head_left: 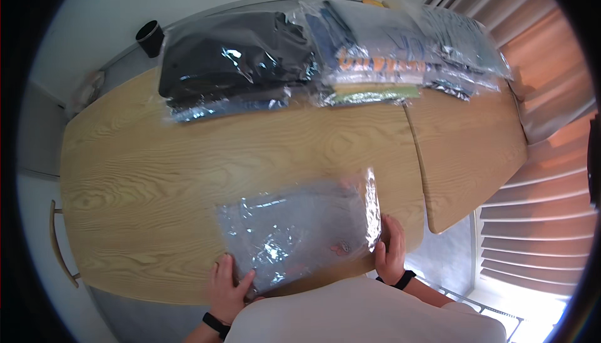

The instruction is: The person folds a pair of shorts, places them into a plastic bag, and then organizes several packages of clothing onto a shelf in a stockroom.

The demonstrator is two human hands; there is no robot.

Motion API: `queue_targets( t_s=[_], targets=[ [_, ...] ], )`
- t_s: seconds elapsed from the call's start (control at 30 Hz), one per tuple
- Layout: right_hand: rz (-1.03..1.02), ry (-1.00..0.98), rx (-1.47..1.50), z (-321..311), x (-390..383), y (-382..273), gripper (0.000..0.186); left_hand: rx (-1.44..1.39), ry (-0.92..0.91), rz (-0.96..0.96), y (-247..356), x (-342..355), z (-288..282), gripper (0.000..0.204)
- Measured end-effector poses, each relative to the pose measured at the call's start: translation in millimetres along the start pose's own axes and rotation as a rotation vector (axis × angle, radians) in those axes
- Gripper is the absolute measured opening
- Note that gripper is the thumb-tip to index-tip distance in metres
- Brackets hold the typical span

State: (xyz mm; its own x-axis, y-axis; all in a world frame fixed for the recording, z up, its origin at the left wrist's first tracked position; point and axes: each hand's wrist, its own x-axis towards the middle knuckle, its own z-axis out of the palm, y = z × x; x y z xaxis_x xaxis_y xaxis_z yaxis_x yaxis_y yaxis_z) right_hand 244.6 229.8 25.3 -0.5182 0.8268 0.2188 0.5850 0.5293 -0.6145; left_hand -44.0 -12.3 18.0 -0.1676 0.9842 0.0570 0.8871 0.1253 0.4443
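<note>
Your left hand (229,288) and right hand (392,253) flank the clear plastic garment bag (300,227) by the near edge of the wooden table (156,168), thumbs apart from fingers, so uneven pushing could skew the slick film.

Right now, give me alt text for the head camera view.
The left hand and right hand are at opposite ends of a shiny gray plastic packet on a wooden table, with stacks of bagged items along its far side.
</note>
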Motion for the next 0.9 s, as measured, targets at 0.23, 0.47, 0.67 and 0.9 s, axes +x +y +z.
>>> queue_targets(
  t_s=[0.23, 0.47, 0.67, 0.9],
  targets=[
    [-0.017, -0.09, -0.144, 8, 7, 0, 0.047, 0.076, -0.07, -0.067, -11, -12, 19, 0.04],
    [0.014, -0.079, -0.138, 9, 11, -10, 0.045, 0.037, -0.109, -0.096, -3, -5, 6, 0.038],
    [-0.009, -0.057, -0.134, 10, 2, -2, 0.044, 0.083, -0.104, -0.063, -17, -20, 22, 0.04],
    [0.001, -0.056, -0.084, 5, 3, -7, 0.039, 0.008, -0.1, -0.022, 1, -5, 6, 0.067]
  ],
)
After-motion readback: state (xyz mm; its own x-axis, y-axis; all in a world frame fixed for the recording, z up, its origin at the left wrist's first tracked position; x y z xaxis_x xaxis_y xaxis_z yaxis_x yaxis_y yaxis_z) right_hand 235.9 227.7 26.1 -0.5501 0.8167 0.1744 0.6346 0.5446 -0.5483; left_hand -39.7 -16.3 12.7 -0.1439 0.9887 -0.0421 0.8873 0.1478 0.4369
